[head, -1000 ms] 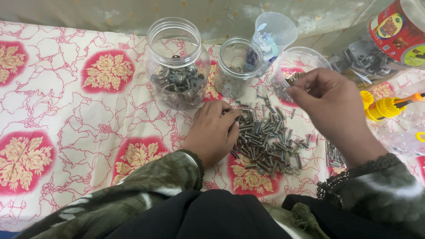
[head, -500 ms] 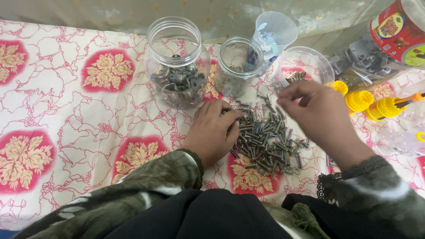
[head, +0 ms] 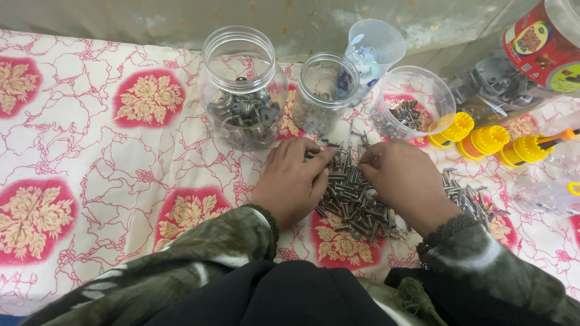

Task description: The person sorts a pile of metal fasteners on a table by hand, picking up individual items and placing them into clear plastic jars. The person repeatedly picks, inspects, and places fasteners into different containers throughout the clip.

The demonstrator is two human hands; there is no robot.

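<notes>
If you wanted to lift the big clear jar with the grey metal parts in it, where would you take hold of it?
Probably around the narrower neck of the big jar, just under its open rim, coming from above and its left. It stands upright without a lid, the left is bare cloth, and a smaller jar crowds its right.

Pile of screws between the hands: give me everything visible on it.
The pile of screws is a loose heap of short, dull grey metal fasteners lying flat at mixed angles on the floral cloth, in front of the clear jars. The left hand covers its left edge, the right hand its right side, fingers of both in the heap. A smaller scatter lies right of the right hand.
</notes>
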